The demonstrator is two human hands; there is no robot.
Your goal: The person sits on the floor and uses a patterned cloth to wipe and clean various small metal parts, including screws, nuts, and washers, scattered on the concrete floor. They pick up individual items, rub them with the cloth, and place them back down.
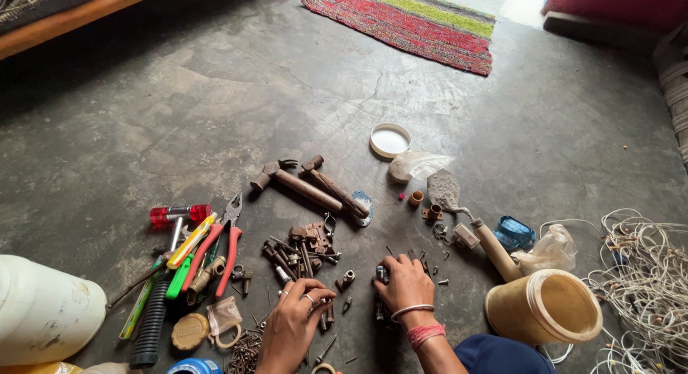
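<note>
Left hand point(292, 318) beside bolts point(301, 251), right hand point(403, 281) on fittings point(380, 275)

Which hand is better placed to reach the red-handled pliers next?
Left, probably. The left hand rests on small screws on the floor, nearer the red-handled pliers; the right hand sits further away on other small metal parts.

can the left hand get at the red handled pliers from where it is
Probably yes: the left hand lies just right of the pliers, with only small bolts and screws on the floor between them.

A grey concrete floor point(215, 109) carries hammers point(304, 182), pliers point(228, 241), rusty bolts point(301, 248), a striped mat point(412, 22).
</note>
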